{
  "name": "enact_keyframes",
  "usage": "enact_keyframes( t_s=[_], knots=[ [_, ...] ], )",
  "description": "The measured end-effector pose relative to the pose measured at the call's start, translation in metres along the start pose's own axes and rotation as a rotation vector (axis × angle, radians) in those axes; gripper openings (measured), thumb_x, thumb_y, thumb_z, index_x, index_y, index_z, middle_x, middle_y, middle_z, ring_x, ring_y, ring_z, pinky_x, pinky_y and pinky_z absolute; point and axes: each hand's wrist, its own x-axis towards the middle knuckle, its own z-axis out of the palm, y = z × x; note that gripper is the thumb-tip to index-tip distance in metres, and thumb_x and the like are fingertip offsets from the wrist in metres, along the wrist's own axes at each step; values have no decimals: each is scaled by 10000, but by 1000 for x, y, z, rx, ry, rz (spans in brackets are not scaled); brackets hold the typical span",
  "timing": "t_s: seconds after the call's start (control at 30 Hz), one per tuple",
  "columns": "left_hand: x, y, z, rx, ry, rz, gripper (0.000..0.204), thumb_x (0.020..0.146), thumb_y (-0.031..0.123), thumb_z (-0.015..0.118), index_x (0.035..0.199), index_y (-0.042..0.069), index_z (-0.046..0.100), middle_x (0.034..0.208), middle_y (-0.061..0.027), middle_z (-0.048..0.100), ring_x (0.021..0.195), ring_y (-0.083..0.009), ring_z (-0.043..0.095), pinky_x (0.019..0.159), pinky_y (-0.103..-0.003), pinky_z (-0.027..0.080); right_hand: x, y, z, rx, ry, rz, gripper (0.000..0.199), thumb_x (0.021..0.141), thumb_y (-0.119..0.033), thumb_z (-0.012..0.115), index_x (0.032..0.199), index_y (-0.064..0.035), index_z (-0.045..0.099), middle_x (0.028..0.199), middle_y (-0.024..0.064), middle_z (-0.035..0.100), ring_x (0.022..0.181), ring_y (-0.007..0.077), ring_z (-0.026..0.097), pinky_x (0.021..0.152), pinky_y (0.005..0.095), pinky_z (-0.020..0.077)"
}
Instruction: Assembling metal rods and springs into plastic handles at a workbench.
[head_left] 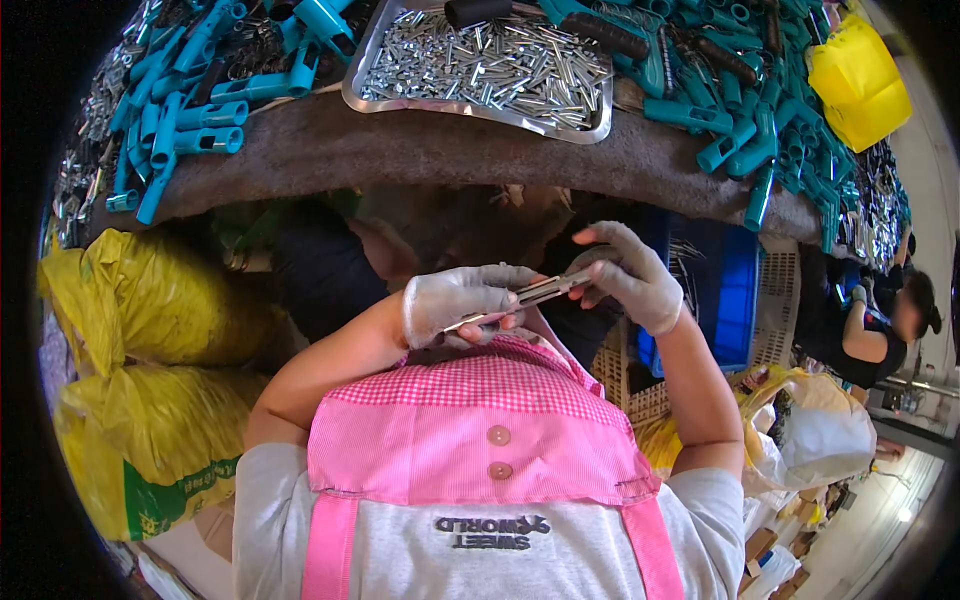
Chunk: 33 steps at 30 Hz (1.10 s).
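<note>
Head cam, clock face centred on the middle of the picture: the main thing is a slim metal piece (545, 290), just off centre toward 3 o'clock, up in the air above the lap and slanting a bit. Left hand (455, 300), on the 9 o'clock side of it, has its fingers curled around the near end, so that's a proper grasp. Right hand (640, 275), over at 3 o'clock, looks to be pinching the other end between thumb and fingers, though its fingers hide part of that spot. Both hands are in thin whitish gloves.

Straight up at 12 there's a metal tray (570, 133) loaded with loose shiny pins, on a bench covered in brown cloth (420, 150). Teal plastic handles (210, 130) are piled up at 10 and again at 2, with a yellow container (860, 85) further out at 2. Stuffed yellow sacks (160, 300) sit at 8 to 9. Blue bin (735, 290) at 3, and way past it another person (870, 345). Pink checked apron (420, 440) fills 6 o'clock.
</note>
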Motion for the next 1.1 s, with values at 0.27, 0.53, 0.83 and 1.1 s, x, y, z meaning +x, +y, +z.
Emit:
enact_keyframes(
  t_s=[0.27, 0.53, 0.83, 1.1],
  knots=[
    [4, 2, -4, -36, 60, -40, 382, 915, 126, 524, 1290, 113, 454, 812, -62, 566, 466, -58, 449, 351, -164, 313, 6, 26, 11, -85, 169, 5, 177, 856, -143, 645, 944, 12, 649, 847, 76, 661, 719, 116, 622, 623, 230, 496],
    [-11, 8, 2, -340, 142, -62, 285, 920, 114, 525, 1204, 122, 510, 886, -87, 590, 467, -77, 433, 337, -164, 310, 18, 35, 36, -52, 255, -93, 249, 904, -198, 581, 1038, 3, 640, 984, 88, 676, 743, 99, 614, 633, 225, 492],
    [-34, 16, -7, -417, 140, 42, 342, 926, 160, 498, 1260, 107, 447, 963, -120, 597, 500, -79, 454, 347, -168, 264, 52, 20, 54, -58, 176, -178, 169, 907, -131, 567, 989, 1, 633, 927, 101, 674, 733, 106, 611, 634, 236, 502],
    [-44, 31, -1, -349, 236, 219, 382, 893, 160, 554, 1240, 96, 408, 913, -127, 598, 488, -78, 454, 343, -172, 256, 74, -5, 64, -132, 186, -109, 171, 895, -152, 595, 952, 6, 629, 845, 53, 648, 721, 108, 615, 607, 225, 496]
  ],
)
